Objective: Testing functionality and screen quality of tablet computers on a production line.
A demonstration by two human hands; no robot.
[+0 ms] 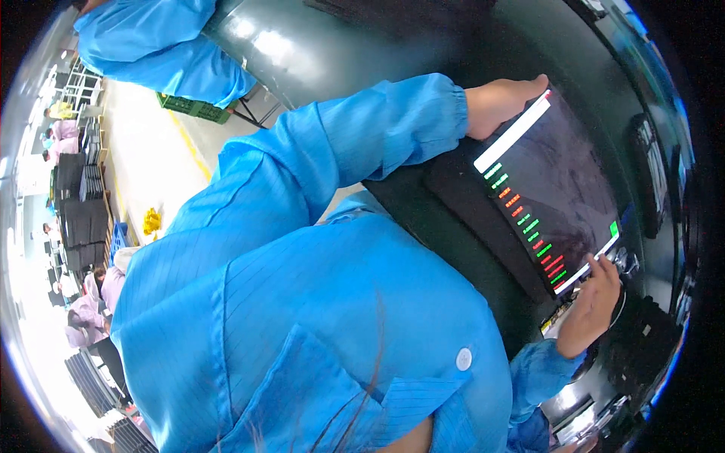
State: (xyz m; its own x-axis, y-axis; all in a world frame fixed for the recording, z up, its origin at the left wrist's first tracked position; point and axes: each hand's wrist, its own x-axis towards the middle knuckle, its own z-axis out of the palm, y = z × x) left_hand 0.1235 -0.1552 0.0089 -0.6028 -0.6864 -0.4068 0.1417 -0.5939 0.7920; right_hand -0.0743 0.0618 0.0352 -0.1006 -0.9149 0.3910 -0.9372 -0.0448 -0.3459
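a: what sits past the bench's left end?
b: one crinkly yellow bundle (152, 221) on the floor, one co-worker (155, 38) in creased blue cloth, one green plastic crate (198, 106).
a: and between there and the bench (340, 57)?
b: one blue sleeve (377, 124), thinly striped, gathered at the cuff, blocking part of the dark, glossy top.
a: how many hands?
b: two. the left hand (500, 107) touches the screen's left end; its fingers are partly hidden, so i can't tell if it's clamped.
a: where's the screen (555, 192)?
b: toward the bench's near edge, over a matte black pad (472, 215). one screen, thin, rectangular, lit, with a white strip at each end and red and green lines between.
a: the right hand (593, 306)?
b: fingertips at the screen's right end, slightly bent; i can't tell whether they pinch it.
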